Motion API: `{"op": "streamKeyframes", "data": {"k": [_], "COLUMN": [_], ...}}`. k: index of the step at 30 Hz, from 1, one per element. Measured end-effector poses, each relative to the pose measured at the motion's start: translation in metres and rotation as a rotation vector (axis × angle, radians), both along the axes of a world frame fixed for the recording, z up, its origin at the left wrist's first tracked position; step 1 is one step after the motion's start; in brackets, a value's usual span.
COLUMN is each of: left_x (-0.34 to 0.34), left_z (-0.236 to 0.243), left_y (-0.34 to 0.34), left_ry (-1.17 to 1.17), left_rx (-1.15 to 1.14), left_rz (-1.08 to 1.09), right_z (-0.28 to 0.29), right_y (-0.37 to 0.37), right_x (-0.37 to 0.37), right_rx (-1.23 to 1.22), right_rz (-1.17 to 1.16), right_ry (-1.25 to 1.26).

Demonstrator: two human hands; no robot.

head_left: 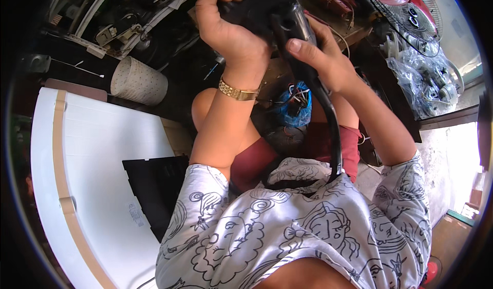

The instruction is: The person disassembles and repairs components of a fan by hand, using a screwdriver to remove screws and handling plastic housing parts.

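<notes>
At my far left lies a large white panel with a strip of brown tape [61,150], a flat black rectangular sheet [154,186] resting on it; beyond its far edge leans a cream, dark-speckled cylindrical bin [138,81]. My left hand [223,27], gold-coloured watch [239,90] on the wrist, is wrapped against the left side of a bulky black plastic device [251,12], held up at the top of my view. My right hand [323,58] clasps its right side, thumb pressed on the front, fingers behind. A thick black hose [335,130] runs down from it toward my lap, right of a crumpled blue plastic bag [298,113]. Farther right, a red-bladed fan [405,1] stands above clear plastic bags of parts [429,86].
</notes>
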State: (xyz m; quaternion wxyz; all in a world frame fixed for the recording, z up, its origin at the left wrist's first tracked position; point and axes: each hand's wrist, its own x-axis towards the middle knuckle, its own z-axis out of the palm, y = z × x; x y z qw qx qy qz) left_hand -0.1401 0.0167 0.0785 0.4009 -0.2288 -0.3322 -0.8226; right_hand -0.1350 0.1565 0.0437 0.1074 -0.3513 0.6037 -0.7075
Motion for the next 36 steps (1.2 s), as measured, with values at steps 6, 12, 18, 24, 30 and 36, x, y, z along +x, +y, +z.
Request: {"op": "streamKeyframes", "data": {"k": [6, 12, 18, 24, 30, 36], "left_x": [-0.006, -0.018, -0.013, -0.002, 0.007, 0.001], "left_z": [0.010, 0.035, 0.028, 0.014, 0.009, 0.007], "left_y": [-0.003, -0.008, 0.006, 0.005, 0.011, 0.008], "left_ry": [-0.038, -0.048, -0.132, -0.154, -0.112, -0.036], "left_rx": [-0.334, -0.684, -0.751, -0.649, -0.470, -0.492], "left_rz": [0.022, -0.141, -0.126, -0.003, -0.015, -0.108], "right_z": [-0.017, -0.018, -0.039, -0.039, -0.032, -0.033], "right_y": [0.003, 0.004, 0.009, 0.019, 0.022, 0.021], "right_x": [-0.006, -0.005, -0.007, -0.007, -0.004, 0.000], "right_rx": [-0.023, 0.101, 0.074, 0.124, 0.163, 0.170], "right_rz": [0.015, -0.021, -0.152, -0.102, -0.088, -0.120], "right_ry": [-0.048, -0.048, -0.078, -0.090, -0.103, -0.074]}}
